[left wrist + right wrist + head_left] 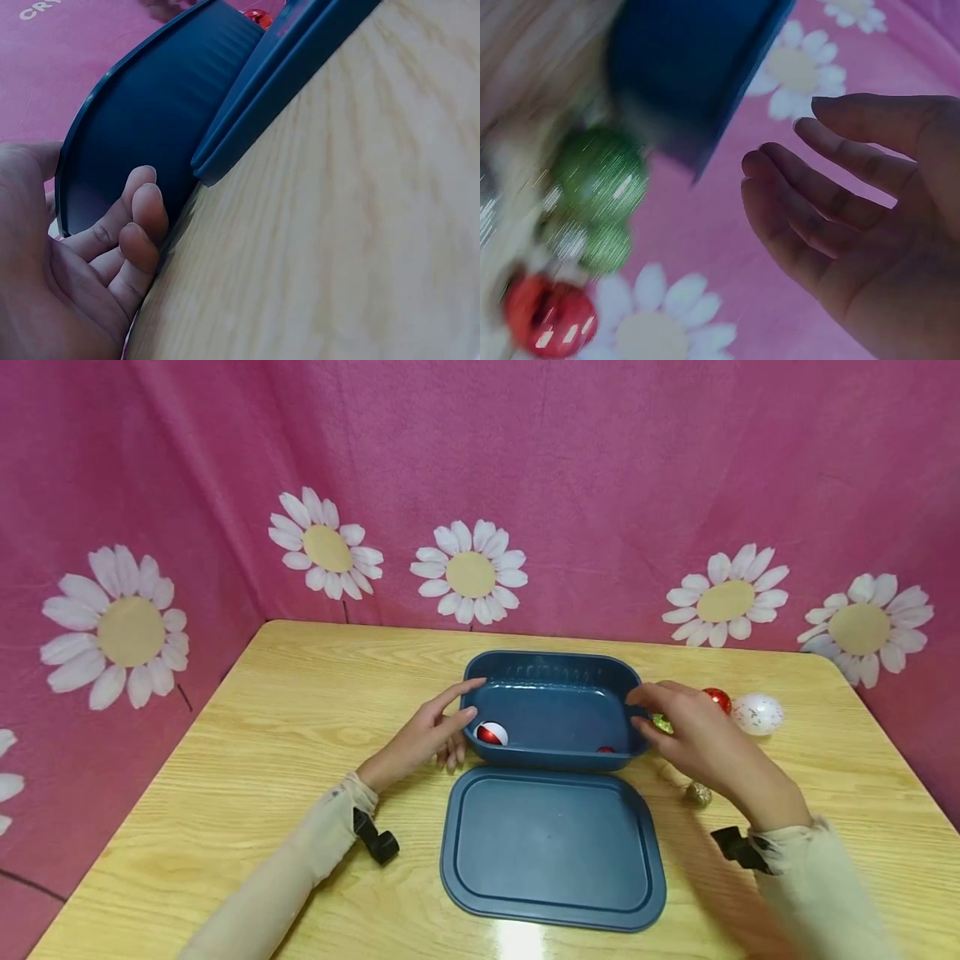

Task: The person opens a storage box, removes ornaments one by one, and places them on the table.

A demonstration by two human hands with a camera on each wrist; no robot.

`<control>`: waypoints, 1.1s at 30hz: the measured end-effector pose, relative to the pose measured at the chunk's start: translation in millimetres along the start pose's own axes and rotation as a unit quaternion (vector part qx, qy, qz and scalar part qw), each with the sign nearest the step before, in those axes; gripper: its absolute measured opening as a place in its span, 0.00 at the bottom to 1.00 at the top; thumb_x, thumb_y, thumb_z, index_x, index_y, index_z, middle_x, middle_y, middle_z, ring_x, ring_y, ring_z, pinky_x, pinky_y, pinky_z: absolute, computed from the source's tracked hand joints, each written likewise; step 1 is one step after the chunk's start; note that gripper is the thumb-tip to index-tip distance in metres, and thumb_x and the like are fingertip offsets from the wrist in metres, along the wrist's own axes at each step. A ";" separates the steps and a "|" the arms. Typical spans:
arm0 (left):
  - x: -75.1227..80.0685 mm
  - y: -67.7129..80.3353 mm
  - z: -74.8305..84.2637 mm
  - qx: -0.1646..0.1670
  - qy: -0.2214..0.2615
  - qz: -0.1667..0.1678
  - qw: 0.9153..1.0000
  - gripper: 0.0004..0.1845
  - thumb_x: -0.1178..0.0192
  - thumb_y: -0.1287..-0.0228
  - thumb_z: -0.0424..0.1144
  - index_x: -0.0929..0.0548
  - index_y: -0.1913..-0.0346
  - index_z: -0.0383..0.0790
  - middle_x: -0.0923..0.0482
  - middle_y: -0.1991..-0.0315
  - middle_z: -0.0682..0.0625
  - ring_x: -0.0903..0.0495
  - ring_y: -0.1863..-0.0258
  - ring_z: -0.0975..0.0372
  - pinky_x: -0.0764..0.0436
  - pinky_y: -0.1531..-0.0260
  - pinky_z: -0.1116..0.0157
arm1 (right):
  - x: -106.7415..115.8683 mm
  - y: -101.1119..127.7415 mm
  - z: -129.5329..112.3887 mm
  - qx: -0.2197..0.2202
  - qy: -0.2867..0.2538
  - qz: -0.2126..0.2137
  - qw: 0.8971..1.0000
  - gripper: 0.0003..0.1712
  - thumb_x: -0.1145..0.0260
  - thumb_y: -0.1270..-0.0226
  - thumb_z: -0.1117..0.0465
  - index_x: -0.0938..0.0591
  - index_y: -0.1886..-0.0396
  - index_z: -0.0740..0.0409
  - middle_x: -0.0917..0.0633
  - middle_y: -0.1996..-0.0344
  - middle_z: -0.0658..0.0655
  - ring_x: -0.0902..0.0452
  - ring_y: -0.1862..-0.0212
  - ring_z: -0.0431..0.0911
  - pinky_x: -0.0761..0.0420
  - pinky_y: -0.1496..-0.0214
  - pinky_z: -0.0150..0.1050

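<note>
Blue bin [555,714] sits between both hands; left hand [423,735] fingers touching.

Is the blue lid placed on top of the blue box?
No, the blue lid lies flat on the table, in front of the open blue box.

Wooden table [262,710]: blue tub [551,693], flat lid [551,852] just before it, baubles (red, green, white, gold) at right
</note>
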State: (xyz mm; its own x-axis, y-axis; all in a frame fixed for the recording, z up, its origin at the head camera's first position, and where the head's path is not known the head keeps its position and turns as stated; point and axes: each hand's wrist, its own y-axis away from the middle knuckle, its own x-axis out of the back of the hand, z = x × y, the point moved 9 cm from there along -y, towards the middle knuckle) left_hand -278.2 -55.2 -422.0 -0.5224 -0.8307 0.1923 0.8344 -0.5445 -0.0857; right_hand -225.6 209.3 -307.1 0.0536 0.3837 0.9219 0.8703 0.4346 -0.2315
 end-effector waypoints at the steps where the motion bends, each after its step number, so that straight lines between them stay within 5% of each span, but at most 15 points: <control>1: 0.0 0.0 0.1 0.000 0.000 0.000 1.000 0.27 0.50 0.21 0.46 0.39 0.24 0.60 0.20 0.79 0.37 0.23 0.84 0.48 0.25 0.85 0.63 | -2.2 -4.9 -6.2 0.004 -0.004 -0.001 1.000 0.13 0.31 0.36 0.68 0.17 0.53 0.66 0.15 0.57 0.63 0.17 0.57 0.56 0.17 0.55 0.53; 7: -2.3 1.3 -3.0 0.003 0.012 -0.004 1.000 0.26 0.51 0.21 0.47 0.39 0.24 0.64 0.20 0.78 0.35 0.23 0.84 0.48 0.25 0.85 0.63 | -26.8 -34.7 -35.0 0.033 -0.019 -0.025 0.999 0.11 0.32 0.34 0.66 0.16 0.53 0.65 0.15 0.59 0.61 0.18 0.57 0.53 0.17 0.54 0.50; 12: -0.8 1.3 -3.3 0.006 0.010 0.000 1.000 0.26 0.51 0.21 0.45 0.40 0.24 0.63 0.21 0.78 0.34 0.24 0.84 0.45 0.26 0.86 0.63 | -60.8 -43.0 -41.4 0.032 -0.017 -0.089 0.995 0.12 0.35 0.29 0.60 0.16 0.52 0.63 0.15 0.59 0.57 0.18 0.55 0.51 0.19 0.50 0.50; 18: 0.3 -1.6 -4.4 0.015 0.007 -0.009 1.000 0.28 0.53 0.20 0.42 0.42 0.22 0.58 0.22 0.77 0.29 0.25 0.82 0.39 0.27 0.85 0.63 | -93.0 -40.1 -38.8 0.029 -0.074 -0.157 0.984 0.14 0.44 0.21 0.56 0.18 0.66 0.54 0.24 0.79 0.47 0.27 0.72 0.42 0.25 0.64 0.41; 21: 0.2 -2.6 -5.4 0.018 0.008 -0.013 1.000 0.28 0.54 0.20 0.42 0.43 0.22 0.55 0.23 0.76 0.27 0.25 0.81 0.38 0.26 0.85 0.63 | -97.3 -39.4 -36.8 0.021 -0.110 -0.168 0.979 0.17 0.46 0.20 0.55 0.19 0.70 0.51 0.30 0.83 0.46 0.30 0.75 0.40 0.28 0.66 0.39; 28: 0.4 -2.0 -3.0 0.007 -0.002 -0.010 1.000 0.27 0.53 0.20 0.44 0.42 0.22 0.56 0.22 0.78 0.33 0.24 0.84 0.46 0.27 0.85 0.64 | -100.9 -36.0 -31.0 -0.003 -0.154 -0.189 0.970 0.20 0.47 0.21 0.49 0.12 0.54 0.54 0.25 0.78 0.45 0.26 0.69 0.40 0.25 0.61 0.39; 33: 0.5 -1.4 -1.8 -0.003 -0.002 -0.010 1.000 0.27 0.53 0.20 0.46 0.41 0.23 0.57 0.21 0.79 0.37 0.23 0.85 0.50 0.26 0.86 0.63 | -103.2 -36.4 -30.0 -0.007 -0.170 -0.203 0.964 0.22 0.47 0.21 0.45 0.13 0.66 0.51 0.38 0.84 0.45 0.35 0.78 0.40 0.32 0.69 0.38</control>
State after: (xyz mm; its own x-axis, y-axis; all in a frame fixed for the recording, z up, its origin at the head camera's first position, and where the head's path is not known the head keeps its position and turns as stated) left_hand -279.9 -55.0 -423.6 -0.5382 -0.8190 0.1988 0.8227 -0.5618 -0.0871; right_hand -248.2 129.4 -384.5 -0.4543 0.4295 0.7805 0.7924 0.5952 0.1337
